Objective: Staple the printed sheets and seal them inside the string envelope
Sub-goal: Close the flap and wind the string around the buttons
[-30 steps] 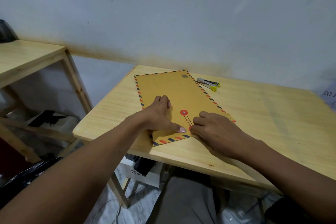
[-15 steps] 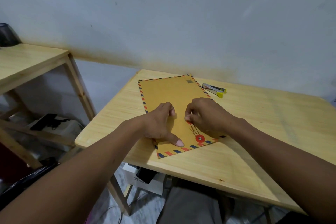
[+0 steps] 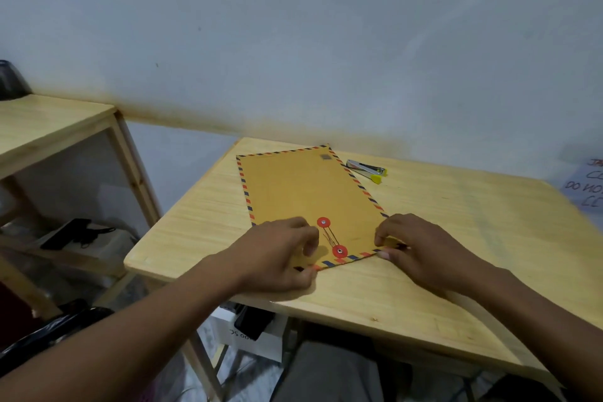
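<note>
A brown string envelope (image 3: 303, 192) with a red-and-blue striped border lies flat on the wooden table (image 3: 456, 238). Its flap end faces me, and a thin string (image 3: 331, 236) runs between two red discs. My left hand (image 3: 277, 258) pinches the near left corner, fingers curled on top and thumb at the edge. My right hand (image 3: 421, 248) pinches the near right corner in the same way. A silver stapler (image 3: 367, 168) with yellow ends lies beyond the envelope's far right corner. No printed sheets show.
A second wooden table (image 3: 49, 127) stands at the left, with dark items on a shelf (image 3: 71, 233) under it. A white box (image 3: 251, 333) sits under my table. A handwritten note (image 3: 585, 186) is at the right edge. The wall runs close behind.
My right hand left the string discs and moved to the envelope's near right corner. My left hand slid back to the near left corner. The string now shows between both discs.
</note>
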